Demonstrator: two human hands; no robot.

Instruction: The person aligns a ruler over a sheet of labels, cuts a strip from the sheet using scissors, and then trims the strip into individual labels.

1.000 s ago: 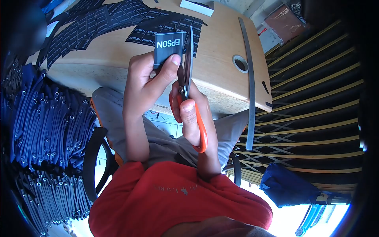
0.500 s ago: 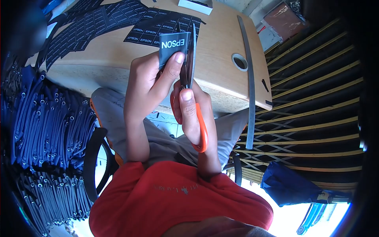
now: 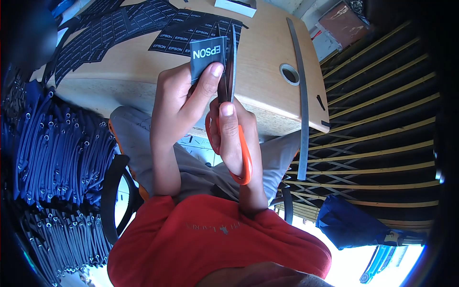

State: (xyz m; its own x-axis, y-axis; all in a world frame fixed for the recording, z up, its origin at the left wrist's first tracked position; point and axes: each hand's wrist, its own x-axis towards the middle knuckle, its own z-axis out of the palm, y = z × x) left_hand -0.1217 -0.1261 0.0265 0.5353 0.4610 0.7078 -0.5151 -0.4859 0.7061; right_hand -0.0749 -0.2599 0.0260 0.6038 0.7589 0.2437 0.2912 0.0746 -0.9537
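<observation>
My left hand (image 3: pixel 193 93) pinches a dark label printed "EPSON" (image 3: pixel 206 52) between thumb and fingers, the lettering upside down in this view. In my right hand (image 3: pixel 232 138) is a pair of scissors (image 3: pixel 245 158) with orange handles, my thumb resting near the pivot. Its blades point away from me and stand slightly apart, along the label's right edge. Both hands are raised over the near edge of the table. Behind them lies a dark sheet of repeated EPSON prints (image 3: pixel 181 36).
More printed sheets (image 3: pixel 95 43) overlap at the table's left. A long metal ruler (image 3: pixel 302 105) runs down the right side of the table (image 3: pixel 267 52), past a round hole. A white box (image 3: pixel 236 6) sits at the back. Blue straps with rings (image 3: pixel 57 148) hang at left.
The label has shifted slightly left and up with my left hand, leaving a wider gap to the scissors. The scissor blades have moved a little up and left.
</observation>
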